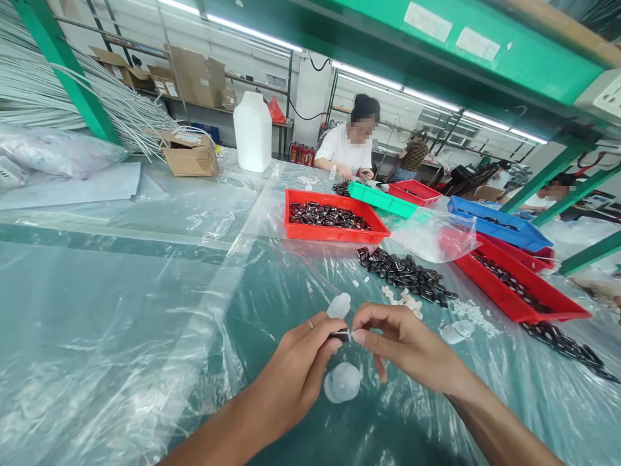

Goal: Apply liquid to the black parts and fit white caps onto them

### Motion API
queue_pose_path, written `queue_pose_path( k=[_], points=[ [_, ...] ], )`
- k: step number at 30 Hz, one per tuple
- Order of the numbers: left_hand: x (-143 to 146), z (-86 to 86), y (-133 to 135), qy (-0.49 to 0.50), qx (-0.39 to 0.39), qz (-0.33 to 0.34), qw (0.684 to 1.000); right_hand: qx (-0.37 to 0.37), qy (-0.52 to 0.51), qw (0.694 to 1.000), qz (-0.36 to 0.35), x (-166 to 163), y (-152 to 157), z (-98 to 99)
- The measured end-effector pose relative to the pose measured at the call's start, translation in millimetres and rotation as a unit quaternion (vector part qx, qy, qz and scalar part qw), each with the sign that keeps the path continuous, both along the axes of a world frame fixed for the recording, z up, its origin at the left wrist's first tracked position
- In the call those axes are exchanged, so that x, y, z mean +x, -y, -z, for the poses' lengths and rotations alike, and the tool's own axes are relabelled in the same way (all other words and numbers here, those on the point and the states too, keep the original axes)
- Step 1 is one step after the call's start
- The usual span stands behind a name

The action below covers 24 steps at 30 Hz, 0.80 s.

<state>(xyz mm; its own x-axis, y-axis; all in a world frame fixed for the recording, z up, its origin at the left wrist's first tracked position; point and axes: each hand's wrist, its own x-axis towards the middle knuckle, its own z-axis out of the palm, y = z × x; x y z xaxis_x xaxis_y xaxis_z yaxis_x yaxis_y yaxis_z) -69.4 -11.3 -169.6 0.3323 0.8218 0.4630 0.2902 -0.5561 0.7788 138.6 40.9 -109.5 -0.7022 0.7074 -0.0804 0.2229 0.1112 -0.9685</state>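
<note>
A small black rectangular piece (pixel 339 334) is held between the thumb and fingers of my left hand (pixel 301 355), its end pointing right. My right hand (pixel 405 340) pinches a tiny whitish piece, too small to make out well, against that end. Just behind my hands a translucent plastic bottle (pixel 339 305) stands on the table, and a second rounded translucent bottle (pixel 343 382) is in front of them. Beyond my right hand lie a heap of similar black pieces (pixel 410 275), some white bits (pixel 405 299) and scattered small white pieces (pixel 475 315).
Plastic sheeting covers the table (pixel 121 310). Black pieces fill a red tray (pixel 334 234); a green tray (pixel 381 199), blue tray (pixel 499 226) and another red tray (pixel 524 309) stand farther right. A small bottle (pixel 456 332) lies nearby. Across the table sits a person (pixel 347 149) near a white jug (pixel 253 133).
</note>
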Motion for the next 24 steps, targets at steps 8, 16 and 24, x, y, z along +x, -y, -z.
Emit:
queue_pose_path(
  k=[8,16,24],
  points=[
    [-2.4,-4.0,0.4,0.003,0.003,0.026,1.0,-0.081,-0.041,0.996,-0.024,0.0,-4.5,3.5],
    [-2.9,-0.7,0.7,-0.012,-0.021,0.034,0.999,-0.122,-0.06,0.99,-0.034,1.7,-5.2,11.8],
    [-2.9,1.5,0.9,0.008,-0.017,0.028,0.999,-0.102,-0.057,0.993,-0.021,-2.1,-4.2,15.1]
  ],
)
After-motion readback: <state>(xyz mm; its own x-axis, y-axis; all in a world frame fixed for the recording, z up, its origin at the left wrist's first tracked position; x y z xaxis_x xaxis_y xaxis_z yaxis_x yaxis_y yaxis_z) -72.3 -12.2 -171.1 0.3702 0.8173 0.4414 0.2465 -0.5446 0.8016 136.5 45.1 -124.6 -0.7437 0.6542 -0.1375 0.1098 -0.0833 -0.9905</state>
